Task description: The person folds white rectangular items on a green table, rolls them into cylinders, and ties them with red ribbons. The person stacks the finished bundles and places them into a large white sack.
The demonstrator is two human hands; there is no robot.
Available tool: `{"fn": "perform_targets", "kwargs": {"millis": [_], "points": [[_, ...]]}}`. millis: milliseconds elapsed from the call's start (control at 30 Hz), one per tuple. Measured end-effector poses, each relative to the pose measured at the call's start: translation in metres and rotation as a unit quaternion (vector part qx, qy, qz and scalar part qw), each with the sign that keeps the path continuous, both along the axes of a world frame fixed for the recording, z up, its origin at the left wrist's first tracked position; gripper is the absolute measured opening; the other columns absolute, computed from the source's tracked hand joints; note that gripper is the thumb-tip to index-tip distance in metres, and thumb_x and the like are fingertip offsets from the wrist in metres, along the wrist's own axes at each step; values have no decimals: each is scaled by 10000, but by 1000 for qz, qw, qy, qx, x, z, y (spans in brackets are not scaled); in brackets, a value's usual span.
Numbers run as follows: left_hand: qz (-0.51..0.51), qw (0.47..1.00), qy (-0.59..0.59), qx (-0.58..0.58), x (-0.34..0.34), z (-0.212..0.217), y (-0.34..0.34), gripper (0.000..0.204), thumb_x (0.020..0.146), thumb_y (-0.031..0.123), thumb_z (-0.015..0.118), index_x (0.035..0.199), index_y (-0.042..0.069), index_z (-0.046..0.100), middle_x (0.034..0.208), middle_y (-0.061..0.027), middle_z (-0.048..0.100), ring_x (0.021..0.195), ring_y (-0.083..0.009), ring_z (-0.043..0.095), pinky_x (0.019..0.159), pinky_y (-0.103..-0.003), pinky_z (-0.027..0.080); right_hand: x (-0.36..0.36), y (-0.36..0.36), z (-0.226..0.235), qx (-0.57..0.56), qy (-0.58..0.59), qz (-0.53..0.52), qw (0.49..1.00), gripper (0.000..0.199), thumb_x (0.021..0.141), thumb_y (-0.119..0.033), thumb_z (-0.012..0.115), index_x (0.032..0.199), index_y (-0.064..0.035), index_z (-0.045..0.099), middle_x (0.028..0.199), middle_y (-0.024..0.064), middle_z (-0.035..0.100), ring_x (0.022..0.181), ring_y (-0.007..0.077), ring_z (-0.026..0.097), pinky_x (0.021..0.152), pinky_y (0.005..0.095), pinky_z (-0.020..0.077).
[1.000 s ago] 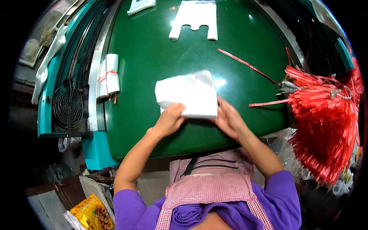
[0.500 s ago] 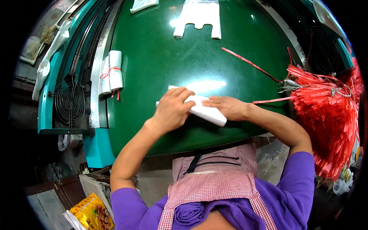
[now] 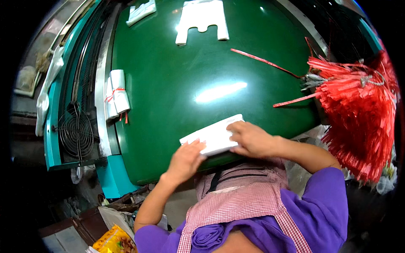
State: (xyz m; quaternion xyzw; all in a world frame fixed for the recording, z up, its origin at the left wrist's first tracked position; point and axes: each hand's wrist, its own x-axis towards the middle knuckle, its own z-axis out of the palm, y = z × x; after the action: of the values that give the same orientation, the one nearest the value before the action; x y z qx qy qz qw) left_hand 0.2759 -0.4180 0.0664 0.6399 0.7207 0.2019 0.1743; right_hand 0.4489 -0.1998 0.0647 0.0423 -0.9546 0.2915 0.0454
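A folded bundle of white plastic bags [image 3: 214,135] lies slantwise near the front edge of the green belt surface [image 3: 164,88]. My left hand [image 3: 185,160] grips its near left corner, with the fingertips on top. The bent fingers of my right hand [image 3: 251,139] hold its right end. Farther off lies a flat white T-shirt bag [image 3: 202,17], its two handles toward me. At the left edge of the belt rest rolled white bag bundles [image 3: 117,90], tied with red strip.
A big bunch of red plastic strips [image 3: 358,122] hangs at the right, with a loose red strip [image 3: 265,64] reaching over the belt. Another folded white bag [image 3: 141,12] lies far left. A round wire fan guard [image 3: 76,135] sits on the left machine frame.
The white bundle has come nearer to me and now lies flatter and wider than the narrow roll before. Both hands have moved closer, the left one to the bundle's near corner.
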Motion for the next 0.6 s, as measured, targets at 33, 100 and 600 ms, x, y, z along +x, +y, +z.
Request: {"fn": "perform_targets", "kwargs": {"millis": [33,100,600], "points": [[63,998,-31,7,-9,-2,3,266,818,180,647,1057,73,603,1071,-101,626,994,-294,595,825,-388,493,-5,8,0,-60,-17,-13,998,422,791,-299,657,1022,48,584,1104,235,555,1047,375,521,892,427,442],[102,993,57,-13,-18,5,31,176,825,168,632,972,73,618,967,-92,613,871,-281,586,718,-391,494,-23,18,-2,-57,-46,-117,990,311,845,-320,612,919,-18,600,977,172,604,930,348,570,776,428,472],[82,953,-291,-27,14,-6,59,268,813,207,683,991,21,611,865,-69,588,803,-192,576,720,-313,459,30,209,-27,197,44,-421,884,218,746,-122,654,920,-31,560,1045,169,552,994,352,518,809,453,435]]}}
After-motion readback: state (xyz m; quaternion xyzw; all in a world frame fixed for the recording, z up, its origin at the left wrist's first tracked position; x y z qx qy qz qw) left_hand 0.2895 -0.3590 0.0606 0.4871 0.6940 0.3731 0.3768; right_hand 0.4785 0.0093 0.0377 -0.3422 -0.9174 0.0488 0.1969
